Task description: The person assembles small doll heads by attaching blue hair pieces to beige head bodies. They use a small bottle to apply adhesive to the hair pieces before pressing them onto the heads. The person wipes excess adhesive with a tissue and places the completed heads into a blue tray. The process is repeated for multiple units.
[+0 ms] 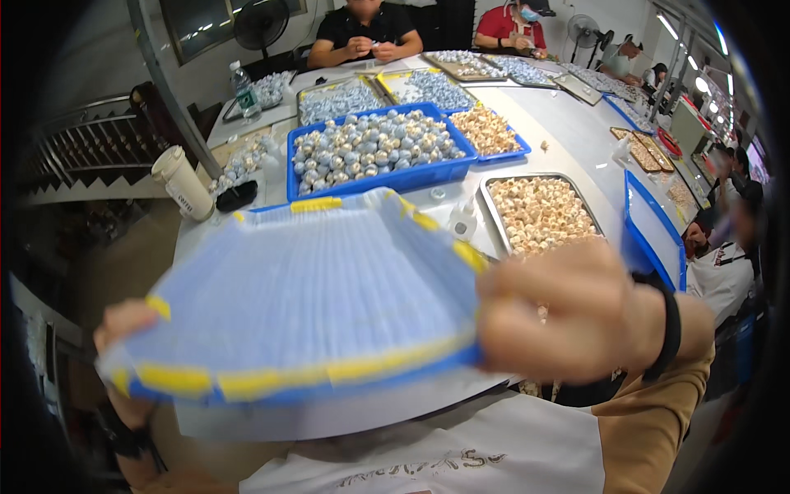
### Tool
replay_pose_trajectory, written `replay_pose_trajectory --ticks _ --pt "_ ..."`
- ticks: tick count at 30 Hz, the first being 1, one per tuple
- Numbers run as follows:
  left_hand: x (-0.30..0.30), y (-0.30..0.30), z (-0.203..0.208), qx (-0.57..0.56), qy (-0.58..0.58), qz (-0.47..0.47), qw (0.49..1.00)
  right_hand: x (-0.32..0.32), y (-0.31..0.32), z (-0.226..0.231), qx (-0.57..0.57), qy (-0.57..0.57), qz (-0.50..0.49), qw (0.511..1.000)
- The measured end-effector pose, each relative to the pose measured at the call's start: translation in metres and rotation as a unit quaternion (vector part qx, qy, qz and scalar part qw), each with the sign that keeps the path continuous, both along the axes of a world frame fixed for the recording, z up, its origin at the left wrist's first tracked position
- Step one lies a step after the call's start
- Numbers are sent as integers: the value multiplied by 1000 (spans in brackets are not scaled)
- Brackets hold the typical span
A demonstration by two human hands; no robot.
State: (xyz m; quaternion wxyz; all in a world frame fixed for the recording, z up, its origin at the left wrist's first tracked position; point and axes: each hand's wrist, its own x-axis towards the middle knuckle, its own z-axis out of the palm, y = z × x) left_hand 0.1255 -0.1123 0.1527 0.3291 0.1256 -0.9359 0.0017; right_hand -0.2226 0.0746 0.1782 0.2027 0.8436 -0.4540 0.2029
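The left hand [123,325] and the right hand [559,313] hold between them a blue tray [321,288] above the near edge of the white worktop [572,123]; it has pale pleated lining and yellow tape [173,379]. The right hand is closed around its right side; the left hand bends at the left corner, its grip partly hidden. Beyond, a large blue tray [436,173] contains blue-and-white balls [370,148]. Beige pieces [543,214] fill a metal tray [527,176], which the blurred right hand partly covers. A dark fan [262,23] stands behind
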Motion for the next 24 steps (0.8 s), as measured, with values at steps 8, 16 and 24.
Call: replay_pose_trajectory --ticks 8,16,24 --pt "49 76 -103 20 11 -2 1000 56 50 -73 70 71 64 993" --pt "35 94 -126 103 -43 30 993 52 83 -134 207 30 42 977" --pt "6 87 -115 90 -66 10 994 43 88 -176 219 4 4 976"
